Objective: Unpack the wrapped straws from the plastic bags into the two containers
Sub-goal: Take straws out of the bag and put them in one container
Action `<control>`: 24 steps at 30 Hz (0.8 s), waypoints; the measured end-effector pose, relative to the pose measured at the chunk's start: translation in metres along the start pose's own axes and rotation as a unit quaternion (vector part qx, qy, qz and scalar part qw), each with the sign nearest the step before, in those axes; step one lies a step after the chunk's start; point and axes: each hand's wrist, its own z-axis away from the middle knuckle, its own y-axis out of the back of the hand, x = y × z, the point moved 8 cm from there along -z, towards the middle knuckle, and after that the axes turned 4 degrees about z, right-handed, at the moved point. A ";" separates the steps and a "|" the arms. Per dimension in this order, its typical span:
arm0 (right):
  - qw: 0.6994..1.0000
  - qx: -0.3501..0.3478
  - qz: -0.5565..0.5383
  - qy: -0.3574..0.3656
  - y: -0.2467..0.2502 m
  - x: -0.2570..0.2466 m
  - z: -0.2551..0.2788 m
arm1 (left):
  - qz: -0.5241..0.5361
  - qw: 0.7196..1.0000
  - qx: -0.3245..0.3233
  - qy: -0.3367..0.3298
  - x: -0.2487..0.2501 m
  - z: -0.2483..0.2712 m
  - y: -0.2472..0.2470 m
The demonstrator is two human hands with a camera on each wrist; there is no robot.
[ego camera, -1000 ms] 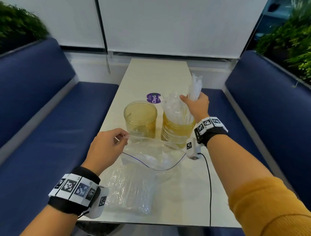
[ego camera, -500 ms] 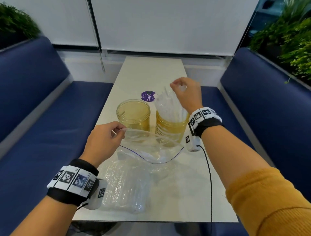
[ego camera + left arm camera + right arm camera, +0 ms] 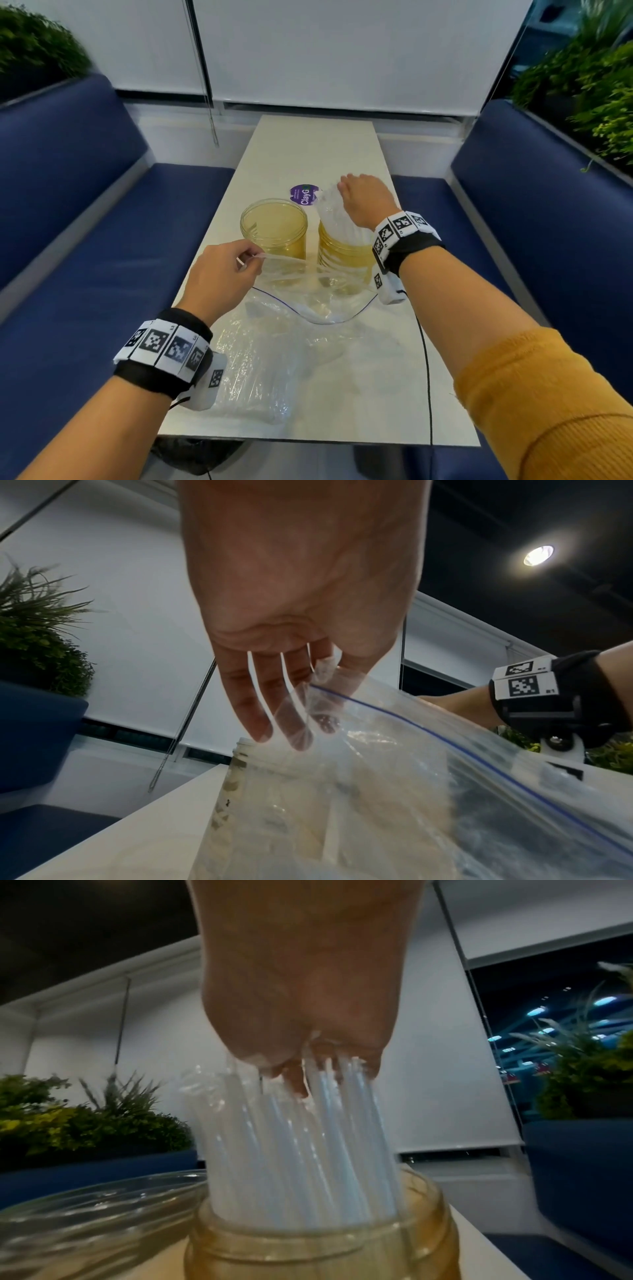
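Two amber plastic jars stand mid-table. The left jar (image 3: pixel 279 245) (image 3: pixel 85 1218) is empty. The right jar (image 3: pixel 342 257) (image 3: pixel 308 1245) holds a standing bundle of clear wrapped straws (image 3: pixel 339 222) (image 3: pixel 291 1150). My right hand (image 3: pixel 359 197) (image 3: pixel 294 1074) sits on top of that bundle, fingers curled down round the straw tops. My left hand (image 3: pixel 250 262) (image 3: pixel 301 696) pinches the upper edge of an open zip bag (image 3: pixel 308 298) (image 3: pixel 445 750), holding it up just in front of the jars. Its blue seal line sags towards the table.
A second clear bag of straws (image 3: pixel 253 377) lies at the table's near left. A purple round sticker (image 3: pixel 303 195) sits behind the jars. A black cable (image 3: pixel 426 359) runs along the near right of the table (image 3: pixel 318 147). Blue benches (image 3: pixel 102 240) flank both sides.
My right hand lowered the straw bundle into the right jar and then came to rest on the straw tops. The left hand kept its pinch on the bag edge.
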 end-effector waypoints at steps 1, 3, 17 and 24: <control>0.999 0.032 -0.001 -0.008 0.006 -0.002 -0.002 | 0.000 1.000 0.000 -0.001 0.000 0.001 0.000; 0.995 0.088 -0.004 -0.038 0.019 -0.004 -0.004 | -0.001 1.000 0.003 -0.001 0.000 0.002 0.001; 0.985 -0.060 -0.048 -0.154 -0.025 0.025 0.024 | -0.018 1.000 0.000 -0.024 -0.002 0.009 0.006; 0.945 0.026 -0.322 -0.052 0.071 -0.022 0.076 | 0.020 1.000 -0.002 0.001 -0.008 0.003 0.011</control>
